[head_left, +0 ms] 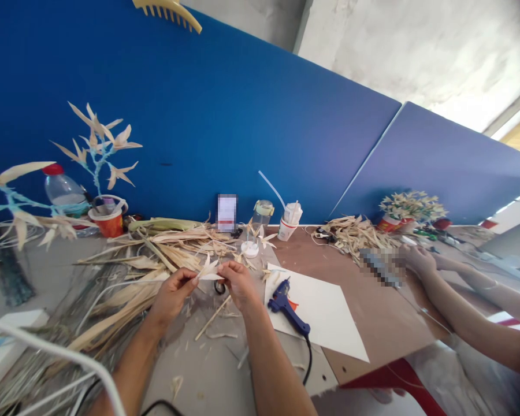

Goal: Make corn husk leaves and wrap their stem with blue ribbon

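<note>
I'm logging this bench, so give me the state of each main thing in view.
Flower, petals splayed, held in both hands
Left hand, pinching its left side
Right hand, pinching its right side
Paper, flat
Glue gun, lying on paper, heat unclear
Bottle, red cap on
Phone, upright, screen lit
Husks, loose, heaped

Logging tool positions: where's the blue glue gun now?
Head view, just right of centre: the blue glue gun lies on the white sheet, to the right of the person's right hand.
</note>
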